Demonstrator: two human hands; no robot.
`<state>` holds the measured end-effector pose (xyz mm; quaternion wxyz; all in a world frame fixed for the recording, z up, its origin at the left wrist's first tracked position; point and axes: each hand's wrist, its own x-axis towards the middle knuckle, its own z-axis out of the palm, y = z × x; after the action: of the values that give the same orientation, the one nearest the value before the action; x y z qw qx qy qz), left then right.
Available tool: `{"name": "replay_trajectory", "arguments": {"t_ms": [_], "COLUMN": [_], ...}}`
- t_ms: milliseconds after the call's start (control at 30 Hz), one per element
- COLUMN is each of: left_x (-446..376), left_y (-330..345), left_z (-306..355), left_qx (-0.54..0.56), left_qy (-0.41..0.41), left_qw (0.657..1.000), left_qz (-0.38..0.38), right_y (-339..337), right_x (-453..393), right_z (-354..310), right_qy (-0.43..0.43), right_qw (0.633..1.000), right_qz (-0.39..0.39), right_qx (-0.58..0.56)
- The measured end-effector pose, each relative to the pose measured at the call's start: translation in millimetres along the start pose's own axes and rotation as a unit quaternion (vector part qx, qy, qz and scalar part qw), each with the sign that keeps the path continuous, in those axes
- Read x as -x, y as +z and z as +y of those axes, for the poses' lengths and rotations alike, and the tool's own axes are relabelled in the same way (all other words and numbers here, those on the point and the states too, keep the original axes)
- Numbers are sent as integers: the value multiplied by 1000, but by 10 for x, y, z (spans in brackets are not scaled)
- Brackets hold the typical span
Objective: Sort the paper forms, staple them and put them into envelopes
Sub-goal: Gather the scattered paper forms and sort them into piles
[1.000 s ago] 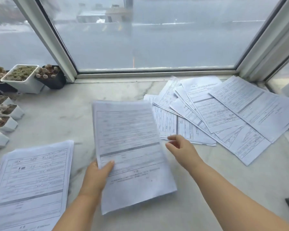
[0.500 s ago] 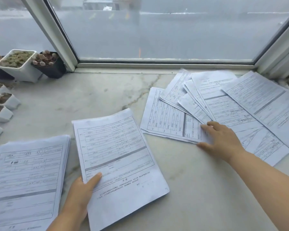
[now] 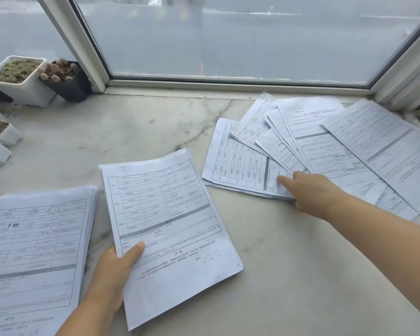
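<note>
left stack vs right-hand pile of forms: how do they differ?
The left stack is squared up, edges aligned; the right pile is fanned out, sheets at mixed angles. No hand touches the left stack; the right hand rests on the right pile's near edge. Both are printed forms lying on the marble sill.

Marble sill (image 3: 141, 132) below a window, holding papers and plant pots.
Centre sheaf (image 3: 170, 229) as landmark: a stack (image 3: 34, 253) just left, loose forms (image 3: 313, 151) fanned right, pots (image 3: 27, 81) far left.
</note>
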<state>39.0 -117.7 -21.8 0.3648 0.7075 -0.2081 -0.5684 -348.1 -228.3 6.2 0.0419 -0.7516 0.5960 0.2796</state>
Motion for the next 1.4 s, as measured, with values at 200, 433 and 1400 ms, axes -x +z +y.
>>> {"name": "replay_trajectory", "arguments": {"t_ms": [200,433,1400], "left_x": [-21,12,129], "left_y": [3,-1,256], "left_z": [-3,9,5], "left_qx": [-2,-1,-5], "left_qy": [2,3,20], "left_qw": [1000,1000,1000], "left_qz": [9,1,-19], "right_y": [127,201,-275], "right_x": [-50,48,289], "right_z": [-87,-70,-457], "right_qy": [80,117,100], "right_qw": [993,958,830], "right_qz": [77,75,131], "right_qx": [-39,-253,-533]}}
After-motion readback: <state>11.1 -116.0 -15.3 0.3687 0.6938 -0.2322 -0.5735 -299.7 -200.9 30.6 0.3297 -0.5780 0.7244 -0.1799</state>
